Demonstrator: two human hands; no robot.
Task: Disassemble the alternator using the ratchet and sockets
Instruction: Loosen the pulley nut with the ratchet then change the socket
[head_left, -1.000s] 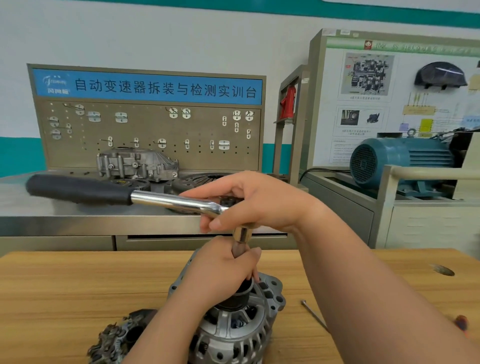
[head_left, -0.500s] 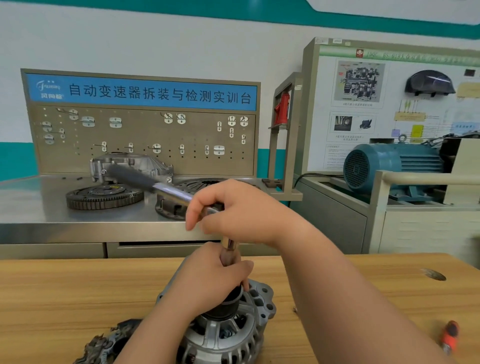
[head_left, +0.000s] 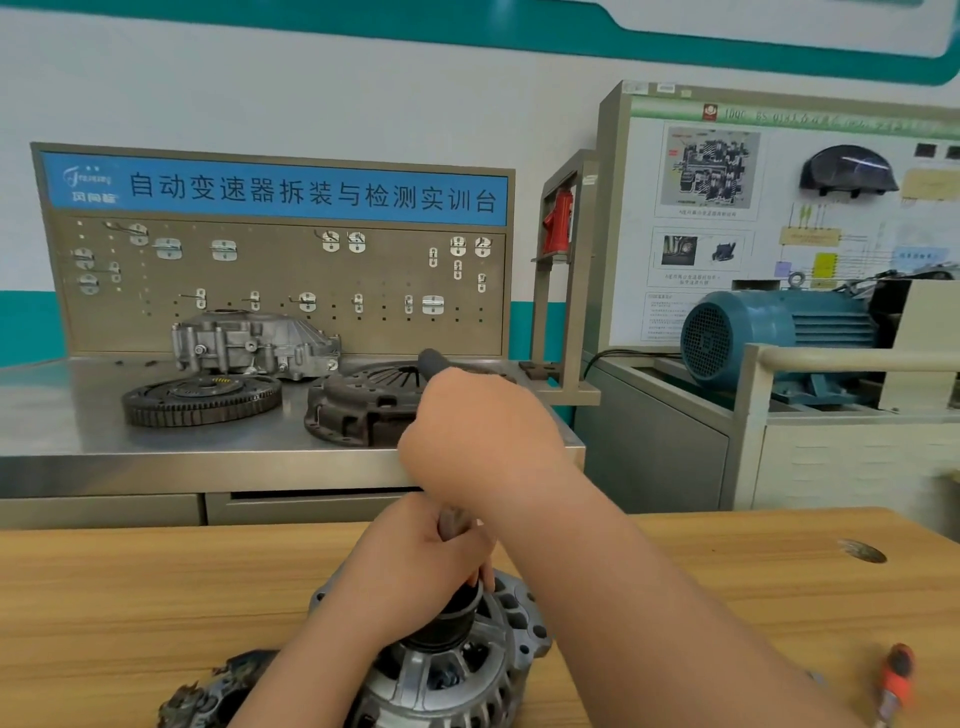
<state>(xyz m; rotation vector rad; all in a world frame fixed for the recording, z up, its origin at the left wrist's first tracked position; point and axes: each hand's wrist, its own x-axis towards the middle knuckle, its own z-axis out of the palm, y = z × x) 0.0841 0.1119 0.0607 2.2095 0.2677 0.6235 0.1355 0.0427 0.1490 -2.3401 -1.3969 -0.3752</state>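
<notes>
A silver alternator (head_left: 478, 670) stands on the wooden table (head_left: 130, 597) near the bottom edge, its black pulley (head_left: 449, 621) facing up. My left hand (head_left: 415, 566) grips the socket and extension (head_left: 453, 522) that stand upright on the pulley. Above it, my right hand (head_left: 483, 441) is wrapped over the ratchet's head. The ratchet's black handle (head_left: 434, 361) points away from me, mostly hidden behind that hand.
A dark removed part (head_left: 208, 691) lies left of the alternator. An orange-handled screwdriver (head_left: 896, 680) lies at the table's right. Behind stands a steel bench (head_left: 62, 415) with a flywheel (head_left: 200, 397), clutch cover (head_left: 358, 405) and gearbox casing (head_left: 254, 343). A blue motor (head_left: 774, 332) sits at right.
The ratchet handle has swung clockwise from pointing left to pointing away from me. My right hand turned with it; my left hand kept hold of the socket.
</notes>
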